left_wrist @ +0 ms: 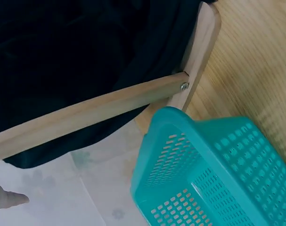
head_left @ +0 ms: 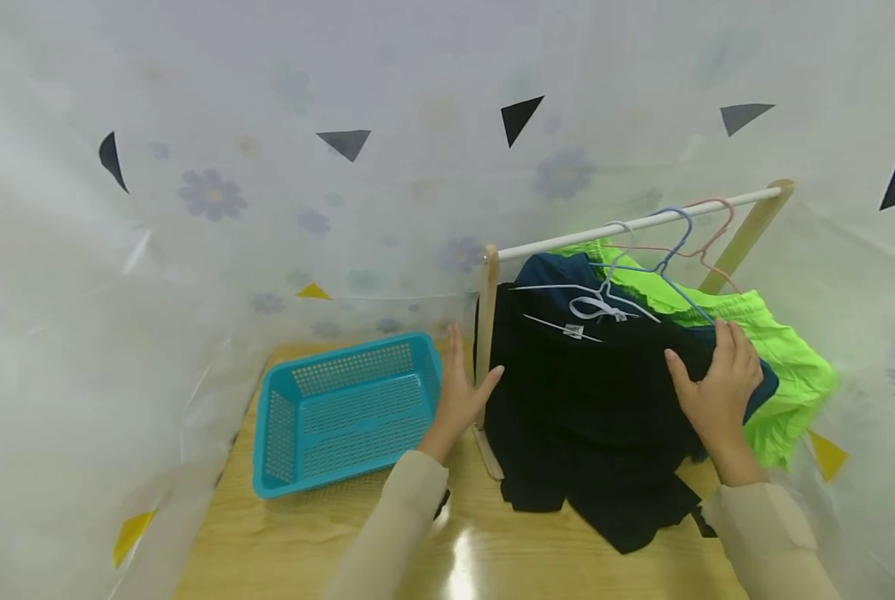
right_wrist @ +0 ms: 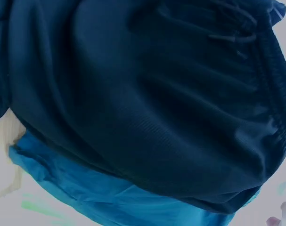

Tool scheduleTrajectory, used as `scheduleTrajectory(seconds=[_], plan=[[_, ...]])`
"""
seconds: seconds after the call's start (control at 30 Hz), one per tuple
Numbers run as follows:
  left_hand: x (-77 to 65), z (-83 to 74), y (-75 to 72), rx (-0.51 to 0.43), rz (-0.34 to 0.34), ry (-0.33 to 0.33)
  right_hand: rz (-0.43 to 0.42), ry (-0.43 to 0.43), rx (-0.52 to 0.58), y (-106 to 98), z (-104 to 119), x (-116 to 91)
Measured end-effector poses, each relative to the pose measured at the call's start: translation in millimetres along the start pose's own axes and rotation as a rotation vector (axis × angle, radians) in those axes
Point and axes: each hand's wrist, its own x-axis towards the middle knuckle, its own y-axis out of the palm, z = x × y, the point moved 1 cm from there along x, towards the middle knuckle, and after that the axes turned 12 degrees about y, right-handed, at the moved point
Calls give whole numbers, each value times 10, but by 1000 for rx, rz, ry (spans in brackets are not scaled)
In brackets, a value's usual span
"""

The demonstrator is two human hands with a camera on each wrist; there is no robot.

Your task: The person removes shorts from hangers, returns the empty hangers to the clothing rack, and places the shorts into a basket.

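Note:
Black shorts (head_left: 582, 400) hang on a white hanger (head_left: 605, 287) at the near end of a small clothes rack. Behind them hang navy shorts (head_left: 556, 271) on a blue hanger (head_left: 663, 265) and lime-green shorts (head_left: 792, 367) below a pink hanger (head_left: 710, 250). My left hand (head_left: 458, 400), fingers spread and holding nothing, is beside the rack's left wooden post (head_left: 487, 333). At the right side of the black shorts is my right hand (head_left: 721, 392), its fingers extended over the dark cloth. In the right wrist view, fingertips (right_wrist: 274, 220) show just off the dark shorts.
A turquoise mesh basket (head_left: 267, 442) stands on the wooden table (head_left: 297, 542) left of the rack. The white rail (head_left: 560, 244) slants back to the right wooden post (head_left: 751, 229). A pale flower-patterned sheet (head_left: 215, 275) encloses the back and sides.

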Motion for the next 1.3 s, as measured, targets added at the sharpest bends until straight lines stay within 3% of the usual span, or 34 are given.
scheduleTrajectory(seconds=[0.17,0.53,0.83,1.03,1.17,1.3], plan=[[97,-12,76,-36,-19,-16,103,60,-45,22,-88,37],[156,28,256,-100,-66,-4,186,113,-97,45,-117,74],[178,54,373,-146,-161,-18,87,24,-85,108,-161,59],[193,23,383,-132,-220,-17,51,69,-120,107,-158,-2],[190,19,359,-123,-230,-10,-24,74,-138,110,-112,-57],[184,26,347,-106,-218,-11,-135,-16,-178,104,-57,-99]])
